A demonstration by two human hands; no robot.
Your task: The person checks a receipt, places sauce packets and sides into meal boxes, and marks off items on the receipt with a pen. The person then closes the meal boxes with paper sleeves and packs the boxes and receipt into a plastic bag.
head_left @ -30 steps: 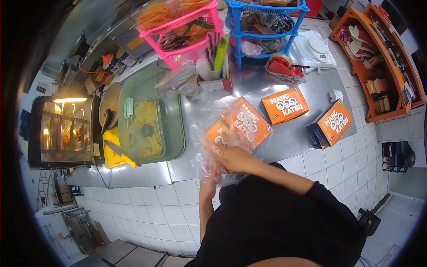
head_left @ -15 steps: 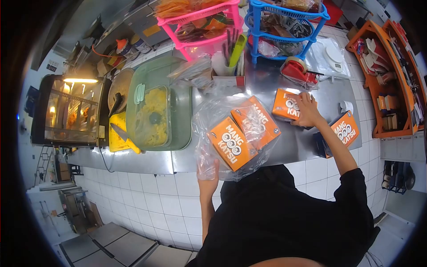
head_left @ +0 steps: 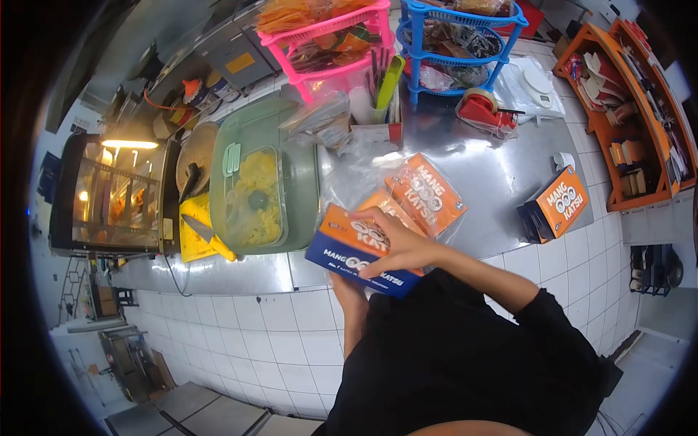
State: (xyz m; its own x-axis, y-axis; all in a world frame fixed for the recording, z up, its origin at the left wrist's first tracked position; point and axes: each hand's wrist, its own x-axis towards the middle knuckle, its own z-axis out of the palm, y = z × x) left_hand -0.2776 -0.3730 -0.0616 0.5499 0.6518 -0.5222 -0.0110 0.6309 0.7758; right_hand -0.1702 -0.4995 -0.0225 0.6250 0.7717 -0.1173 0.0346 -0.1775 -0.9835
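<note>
My right hand (head_left: 400, 243) grips an orange and blue box (head_left: 338, 256) across its top, above the table's front edge. Below that box, my left hand (head_left: 351, 296) shows only in part; its fingers are hidden behind the box. Behind the held box, two more orange boxes, one of them largely covered (head_left: 427, 195), lie in a clear plastic bag (head_left: 349, 174). A further orange and blue box (head_left: 558, 203) stands at the table's right end.
A green tub (head_left: 302, 211) with a lidded container of yellow food, a knife (head_left: 207, 236) on a yellow board and a lit glass cabinet (head_left: 116, 196) are left. Pink (head_left: 323, 69) and blue (head_left: 414, 65) racks, a tape dispenser (head_left: 480, 112) and a scale (head_left: 538, 83) stand behind.
My right hand took the box that stood right of the bag and carried it left to the bag's front. It now covers part of a bagged box and my left fingers.
</note>
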